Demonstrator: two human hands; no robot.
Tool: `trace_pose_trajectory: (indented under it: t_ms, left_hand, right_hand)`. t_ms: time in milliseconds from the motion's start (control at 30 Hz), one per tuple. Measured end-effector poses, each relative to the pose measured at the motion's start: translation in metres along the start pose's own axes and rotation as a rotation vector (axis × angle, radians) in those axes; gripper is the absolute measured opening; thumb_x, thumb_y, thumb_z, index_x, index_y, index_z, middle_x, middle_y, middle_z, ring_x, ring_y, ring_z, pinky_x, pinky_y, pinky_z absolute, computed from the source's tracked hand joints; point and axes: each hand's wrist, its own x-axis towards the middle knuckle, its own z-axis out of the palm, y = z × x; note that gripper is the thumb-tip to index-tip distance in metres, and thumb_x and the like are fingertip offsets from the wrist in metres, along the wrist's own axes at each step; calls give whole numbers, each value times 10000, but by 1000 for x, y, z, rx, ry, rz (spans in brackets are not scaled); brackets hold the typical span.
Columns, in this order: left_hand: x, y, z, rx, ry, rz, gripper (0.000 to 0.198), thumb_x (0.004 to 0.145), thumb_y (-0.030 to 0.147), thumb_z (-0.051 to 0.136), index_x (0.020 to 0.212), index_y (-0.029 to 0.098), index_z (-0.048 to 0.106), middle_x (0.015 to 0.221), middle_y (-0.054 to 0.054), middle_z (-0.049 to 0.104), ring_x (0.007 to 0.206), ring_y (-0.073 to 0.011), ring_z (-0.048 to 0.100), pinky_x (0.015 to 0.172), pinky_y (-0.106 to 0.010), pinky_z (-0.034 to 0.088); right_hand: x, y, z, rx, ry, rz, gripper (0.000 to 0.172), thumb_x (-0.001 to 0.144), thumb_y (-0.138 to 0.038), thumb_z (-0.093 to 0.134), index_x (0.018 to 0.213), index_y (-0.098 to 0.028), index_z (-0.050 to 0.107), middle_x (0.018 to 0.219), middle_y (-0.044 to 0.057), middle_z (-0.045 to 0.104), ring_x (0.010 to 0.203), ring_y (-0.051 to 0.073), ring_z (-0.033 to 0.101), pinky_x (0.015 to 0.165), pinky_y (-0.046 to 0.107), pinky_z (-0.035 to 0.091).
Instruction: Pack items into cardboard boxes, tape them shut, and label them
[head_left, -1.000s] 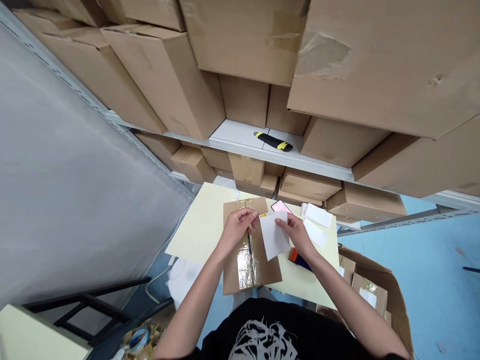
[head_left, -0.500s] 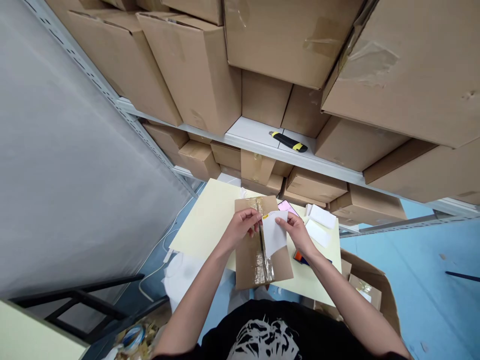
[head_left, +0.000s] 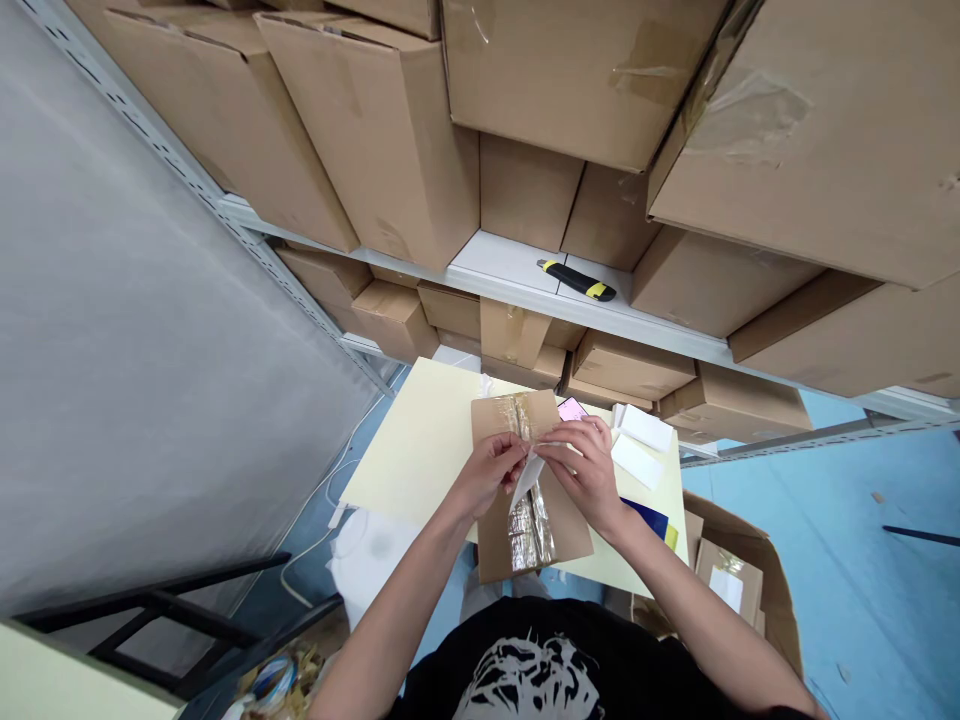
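Note:
A taped cardboard box (head_left: 495, 555) lies at the near edge of the pale table, with shiny clear tape along its middle seam. Above it, a white paper sheet (head_left: 527, 478) hangs tilted between my hands, seen nearly edge-on. My left hand (head_left: 487, 472) is closed in a pinch at the sheet's upper left edge. From the other side, my right hand (head_left: 581, 465) grips the sheet's top with thumb and fingertips, its back turned up. The fingertips of both hands almost meet, and exactly where each one touches the paper is partly hidden.
On the pale table (head_left: 420, 430) are a phone with a pink screen (head_left: 571, 409), white paper stacks (head_left: 643, 428) and a dark blue item (head_left: 646, 517). A utility knife (head_left: 576, 280) lies on the shelf ahead among cardboard boxes. An open carton (head_left: 776, 570) stands at right.
The sheet has turned from facing me to nearly edge-on. My right hand has moved left and rolled over towards my left hand, which has dropped slightly. The blue item now shows more.

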Motion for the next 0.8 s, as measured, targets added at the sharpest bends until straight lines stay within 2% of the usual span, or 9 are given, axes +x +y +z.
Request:
trace_pose_trajectory:
  t_ms: [100, 200, 300, 367, 433, 500, 600, 700, 800]
  left_hand:
    - [5, -13, -13, -64, 110, -24, 265, 581, 359, 663, 586, 163, 486, 465, 78, 414, 399, -25, 334, 376, -153, 226]
    - [13, -25, -42, -143, 349, 70, 198, 562, 302, 655, 617, 152, 538, 514, 62, 471, 453, -41, 420, 410, -147, 311]
    - [22, -30, -75, -298, 568, 201, 177, 598, 290, 646, 679, 150, 572, 631, 25, 567, 563, -74, 524, 495, -172, 426]
    - [29, -29, -96, -408, 642, 278, 153, 638, 270, 624, 719, 146, 584, 711, -6, 613, 621, -97, 567, 545, -200, 468]
    - [37, -27, -116, -420, 710, 355, 98, 676, 232, 583, 712, 142, 574, 722, -24, 621, 644, -113, 587, 592, -223, 490]
    - [47, -25, -135, -352, 800, 419, 61, 709, 198, 536, 668, 156, 524, 672, -13, 586, 629, -110, 578, 633, -232, 494]
    - [66, -26, -163, -180, 975, 461, 141, 792, 190, 450, 656, 189, 412, 616, 27, 482, 592, -97, 526, 639, -228, 468]
    - [86, -39, -181, 10, 1135, 467, 160, 868, 194, 359, 710, 211, 349, 664, 35, 437, 672, -111, 509, 702, -242, 433]
    - [107, -64, -188, 204, 1151, 423, 133, 884, 183, 357, 756, 218, 340, 714, 33, 438, 733, -121, 500, 755, -257, 397]
  right_hand:
    - [-8, -2, -2, 17, 39, -46, 189, 862, -143, 573, 923, -305, 650, 914, -13, 700, 945, 192, 593, 937, 461, 333]
    - [-18, -3, -10, 80, 111, -23, 179, 845, -138, 582, 891, -297, 650, 918, -2, 685, 931, 199, 587, 902, 456, 370]
    - [-28, -3, -19, 176, 146, 88, 157, 838, -153, 580, 871, -287, 654, 917, 21, 656, 935, 215, 566, 833, 434, 421]
    - [-34, -1, -21, 230, 147, 198, 140, 845, -170, 568, 853, -280, 654, 923, 32, 640, 945, 223, 552, 819, 430, 431]
    - [-39, 4, -20, 278, 162, 343, 112, 853, -199, 560, 828, -268, 645, 939, 41, 627, 960, 225, 543, 823, 428, 430]
    - [-43, 13, -19, 343, 214, 503, 92, 861, -238, 551, 807, -251, 624, 952, 46, 615, 965, 222, 541, 823, 416, 428]
    - [-43, 28, -20, 422, 333, 664, 90, 856, -289, 560, 794, -234, 597, 944, 41, 607, 954, 211, 547, 828, 393, 416]
    - [-35, 38, -28, 420, 374, 713, 108, 833, -328, 589, 798, -225, 597, 942, 42, 611, 954, 210, 548, 852, 395, 402]
    - [-18, 39, -41, 387, 321, 715, 134, 819, -356, 600, 807, -223, 600, 949, 50, 620, 956, 216, 556, 871, 405, 406]
